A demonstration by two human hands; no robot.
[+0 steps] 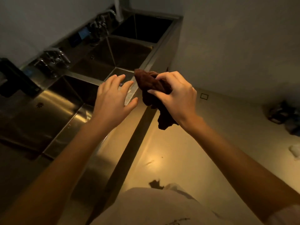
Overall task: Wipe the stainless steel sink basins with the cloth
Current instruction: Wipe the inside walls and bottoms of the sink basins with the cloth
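Observation:
A dark brown cloth [150, 84] is bunched in my right hand [174, 93], held in the air over the front rim of the steel sink unit [129, 95]; a tail of it hangs down below the wrist. My left hand [112, 98] hovers just left of the cloth, fingers spread, holding nothing. Three basins run away to the upper right: a near one [53, 108], a middle one [120, 54] with water streaming into it from a tap [103, 25], and a far one [142, 28].
A second tap set [53, 59] stands behind the near basin, and a black box [14, 78] sits at the left edge. On the floor lie a dark bundle [284, 116] at right and a small dark scrap [155, 184] near my feet.

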